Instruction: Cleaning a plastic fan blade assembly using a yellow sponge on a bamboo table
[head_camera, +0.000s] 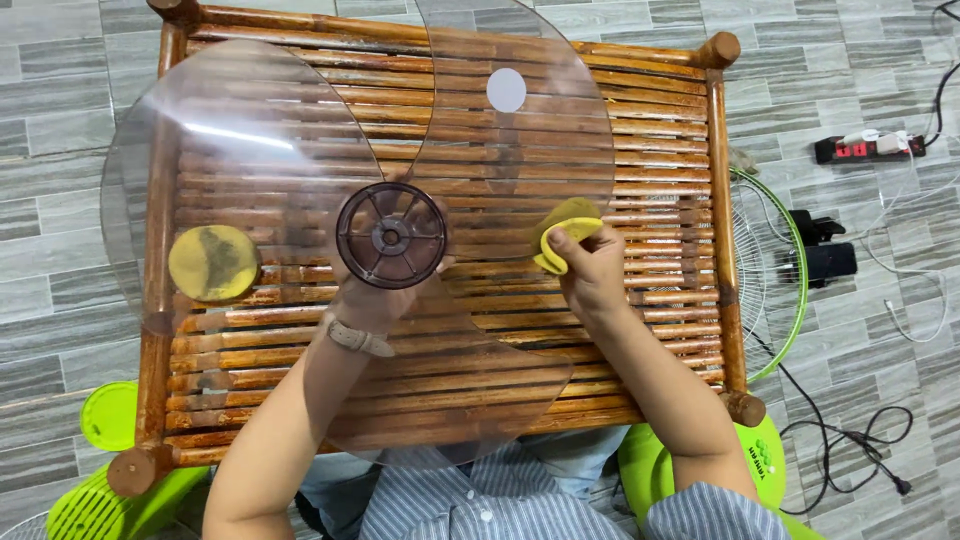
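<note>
Clear fan blade (300, 150) gripped by left hand (385, 290); right hand (590, 270) pinches yellow sponge (562, 232) over bamboo table (650, 330).

You wear a blue-and-white striped shirt with short sleeves, and a pale beige watch strap (358, 338) circles your wrist just below your left hand (385, 295).

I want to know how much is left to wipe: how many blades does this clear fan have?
3: one blade at upper left, one blade at upper right beside the right hand, one blade nearest the person.
</note>
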